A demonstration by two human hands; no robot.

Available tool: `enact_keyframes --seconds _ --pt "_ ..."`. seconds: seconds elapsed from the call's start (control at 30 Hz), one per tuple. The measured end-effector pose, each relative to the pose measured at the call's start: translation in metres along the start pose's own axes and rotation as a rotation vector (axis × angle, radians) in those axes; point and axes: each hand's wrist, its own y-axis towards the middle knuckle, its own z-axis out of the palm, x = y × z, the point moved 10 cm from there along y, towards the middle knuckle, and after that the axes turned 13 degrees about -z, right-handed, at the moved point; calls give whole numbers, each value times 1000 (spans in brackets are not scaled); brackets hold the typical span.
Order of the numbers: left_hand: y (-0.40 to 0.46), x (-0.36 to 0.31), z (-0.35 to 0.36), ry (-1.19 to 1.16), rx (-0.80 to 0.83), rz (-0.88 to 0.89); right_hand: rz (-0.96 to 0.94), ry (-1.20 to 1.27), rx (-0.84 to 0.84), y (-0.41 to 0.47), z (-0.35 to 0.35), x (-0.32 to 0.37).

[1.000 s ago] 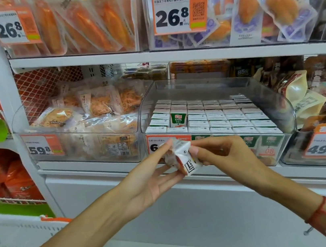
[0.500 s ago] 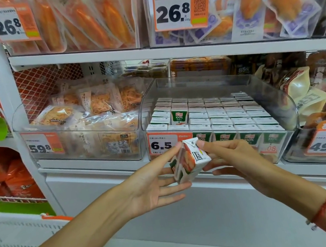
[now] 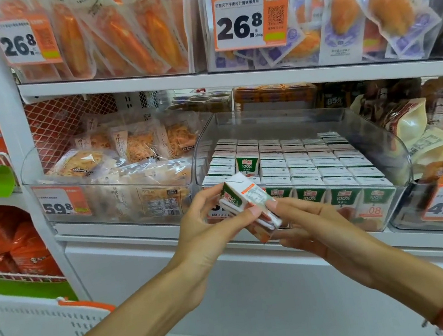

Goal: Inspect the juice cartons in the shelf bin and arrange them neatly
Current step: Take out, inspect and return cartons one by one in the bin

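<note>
Both hands, left hand (image 3: 203, 228) and right hand (image 3: 306, 221), pinch one juice carton (image 3: 249, 207) tilted before the bin (image 3: 396, 153), printed side up, likely for reading.

A shop, likely a grocery or convenience store; white shelves (image 3: 201, 80) carry clear bins (image 3: 385, 155) of packaged goods; orange price tags (image 3: 250, 19) reading 26.8, 59.8 and 49.8 hang on the bin fronts; above the shelf edge hang sealed snack packs (image 3: 122, 33); below it, rows of juice cartons (image 3: 300, 162); the small tag print is unreadable.
</note>
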Motion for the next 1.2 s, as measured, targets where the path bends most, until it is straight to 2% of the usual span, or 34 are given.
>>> enact_keyframes --seconds 0.13,0.23,0.33,0.43,0.5,0.57,0.63,0.73,0.83,0.93,1.07,1.2 --pt "-1 -6 -1 -36 39 9 27 40 52 1 4 2" --pt "0 5 1 -93 123 -135 -76 14 -31 5 -5 10" --pt "-2 11 8 -81 214 -232 -416 -314 -200 2 -21 44" --pt "-2 8 9 -121 239 -240 -846 -811 -147 -13 -2 82" --pt "-1 4 8 -100 250 -215 -979 -1011 -66 -17 14 85" --pt "-1 0 5 -35 210 -167 -1027 -1071 -35 -16 20 86" --pt "1 -6 -1 28 125 -105 -986 -1016 -6 -10 18 85" --pt "-2 -21 -5 40 28 -1 -803 -985 -39 7 -1 77" --pt "-5 -50 -9 108 -70 173 -603 -1123 -88 27 -27 60" --pt "5 -78 -5 156 -124 311 -402 -1295 14 43 -39 31" --pt "31 -112 18 478 -159 492 -400 -1448 46 52 -43 18" --pt "63 -122 46 895 -111 552 -434 -1454 65 54 -44 15"
